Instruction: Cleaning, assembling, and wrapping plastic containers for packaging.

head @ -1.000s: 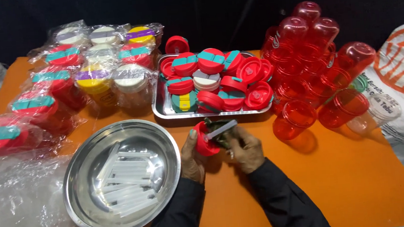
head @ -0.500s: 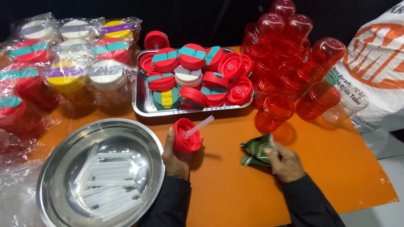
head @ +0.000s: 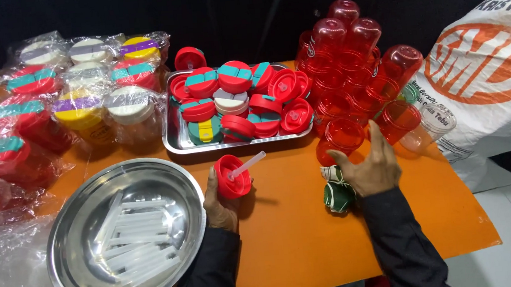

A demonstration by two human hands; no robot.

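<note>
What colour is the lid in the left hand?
Red, with a white straw; the lid shows in the head view.

Two hands in view: left hand (head: pixel 220 201), right hand (head: pixel 370 168). One red lid (head: pixel 232 177) with one white straw (head: pixel 248 164). One round steel bowl (head: pixel 78 279), one rectangular steel tray (head: pixel 173 145), one green cloth (head: pixel 337 195), one white sack (head: pixel 494 82). Stacked red cups (head: pixel 353 75): too many overlapping, count unclear.

The hands, joined a second ago at the red lid (head: pixel 233 185), have been parted: the right hand (head: pixel 371 168) has been lifted off the green packet (head: pixel 337 195) towards the red cups (head: pixel 341 137).
</note>
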